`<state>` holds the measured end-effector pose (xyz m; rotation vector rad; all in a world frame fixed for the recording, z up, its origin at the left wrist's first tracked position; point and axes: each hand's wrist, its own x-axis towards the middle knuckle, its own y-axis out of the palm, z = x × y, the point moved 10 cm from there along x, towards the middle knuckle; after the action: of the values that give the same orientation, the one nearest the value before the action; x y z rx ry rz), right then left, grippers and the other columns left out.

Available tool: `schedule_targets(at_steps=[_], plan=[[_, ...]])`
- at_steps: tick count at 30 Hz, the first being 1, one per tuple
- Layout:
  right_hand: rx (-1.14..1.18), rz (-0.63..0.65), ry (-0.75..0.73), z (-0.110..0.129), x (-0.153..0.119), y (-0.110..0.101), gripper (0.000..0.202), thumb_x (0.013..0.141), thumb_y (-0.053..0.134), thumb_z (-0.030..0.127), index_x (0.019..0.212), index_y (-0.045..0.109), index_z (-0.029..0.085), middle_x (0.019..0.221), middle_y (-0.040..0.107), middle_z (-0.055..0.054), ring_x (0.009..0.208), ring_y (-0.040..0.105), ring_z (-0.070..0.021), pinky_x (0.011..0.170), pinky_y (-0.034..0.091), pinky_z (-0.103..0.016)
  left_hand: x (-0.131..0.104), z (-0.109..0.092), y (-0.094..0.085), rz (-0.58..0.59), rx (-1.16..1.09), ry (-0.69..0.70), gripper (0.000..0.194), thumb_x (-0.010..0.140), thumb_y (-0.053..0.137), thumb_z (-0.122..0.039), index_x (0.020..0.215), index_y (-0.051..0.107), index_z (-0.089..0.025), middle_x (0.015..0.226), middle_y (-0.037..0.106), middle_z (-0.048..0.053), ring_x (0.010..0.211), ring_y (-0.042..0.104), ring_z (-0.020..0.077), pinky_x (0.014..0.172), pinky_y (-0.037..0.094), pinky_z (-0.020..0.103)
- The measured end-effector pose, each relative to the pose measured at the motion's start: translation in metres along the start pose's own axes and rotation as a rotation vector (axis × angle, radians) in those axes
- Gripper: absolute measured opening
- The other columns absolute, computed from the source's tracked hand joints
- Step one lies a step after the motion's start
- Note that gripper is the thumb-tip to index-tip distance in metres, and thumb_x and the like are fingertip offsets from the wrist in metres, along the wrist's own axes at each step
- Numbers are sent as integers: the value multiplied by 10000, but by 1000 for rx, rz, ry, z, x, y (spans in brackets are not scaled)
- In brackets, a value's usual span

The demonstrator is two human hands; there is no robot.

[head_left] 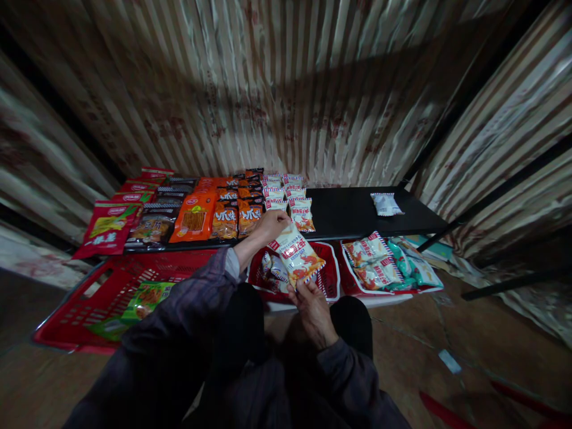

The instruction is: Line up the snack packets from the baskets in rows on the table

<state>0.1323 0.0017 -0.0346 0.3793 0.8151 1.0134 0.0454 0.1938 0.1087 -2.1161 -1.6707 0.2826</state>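
Note:
A white and orange snack bag [298,256] is stretched between my two hands, tilted, over a small red basket [331,271] with a white rim. My left hand [271,226] pinches its upper left corner. At its lower edge, the fingers of my right hand [315,313] are closed on the bag. Matching white snack bags [301,214] stand in rows on the black shelf [344,208] just beyond. More small bags [273,271] lie inside the basket, partly hidden by my left wrist and the held bag.
Left on the shelf are orange packets [194,217], dark packets [152,223] and red packets [109,226]. One pale bag [386,204] lies at right. A large red basket [80,304] holds green packets [147,300]; another basket [357,285] holds white bags [374,262] and teal bags [411,265].

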Motion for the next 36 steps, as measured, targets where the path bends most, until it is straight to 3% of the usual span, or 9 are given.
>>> schedule_targets(at_steps=[4, 7, 13, 17, 22, 29, 36], plan=[[87, -13, -38, 1, 1, 0, 422, 483, 909, 313, 816, 671, 209, 804, 733, 21, 732, 711, -143, 695, 594, -259, -8, -7, 10, 142, -101, -25, 130, 698, 655, -263, 647, 682, -146, 599, 618, -24, 581, 516, 111, 546, 369, 216], [118, -14, -58, 2, 4, -3, 375, 516, 894, 301, 814, 677, 233, 835, 735, 33, 810, 717, -148, 812, 592, -293, -21, 6, 11, 182, -288, -144, 200, 663, 733, -343, 671, 687, -148, 634, 638, -7, 611, 550, 112, 561, 411, 206], [133, -20, -71, 3, 10, -3, 349, 550, 878, 287, 835, 687, 221, 910, 733, 9, 876, 709, -150, 854, 575, -282, -45, 32, 14, 78, -597, -310, 218, 594, 818, -278, 633, 658, -136, 662, 649, 37, 594, 589, 124, 593, 495, 262], [100, -13, -60, -1, 8, 2, 383, 540, 887, 300, 850, 678, 217, 870, 732, 6, 833, 711, -153, 801, 585, -282, -47, 42, 7, -91, -630, -323, 188, 590, 790, -217, 569, 620, -138, 606, 627, 15, 571, 568, 110, 588, 481, 250], [32, -16, -61, -1, 4, 9, 416, 487, 908, 358, 777, 661, 193, 779, 730, 2, 695, 708, -147, 651, 580, -249, -44, 42, -4, -206, -623, -291, 149, 621, 731, -220, 569, 606, -158, 567, 614, -13, 561, 542, 106, 578, 444, 231], [-18, -12, -92, 2, 3, 16, 450, 492, 903, 388, 800, 650, 179, 734, 716, -3, 624, 686, -140, 584, 554, -242, -43, 39, -17, -273, -590, -270, 128, 640, 685, -202, 556, 596, -165, 522, 576, -32, 493, 467, 87, 511, 358, 213], [-25, -52, -124, 2, 1, 14, 471, 462, 911, 379, 758, 596, 192, 695, 697, 14, 591, 682, -148, 557, 557, -252, -45, 45, -16, -271, -594, -288, 148, 624, 713, -232, 564, 594, -170, 525, 575, -27, 491, 474, 87, 483, 344, 204]])
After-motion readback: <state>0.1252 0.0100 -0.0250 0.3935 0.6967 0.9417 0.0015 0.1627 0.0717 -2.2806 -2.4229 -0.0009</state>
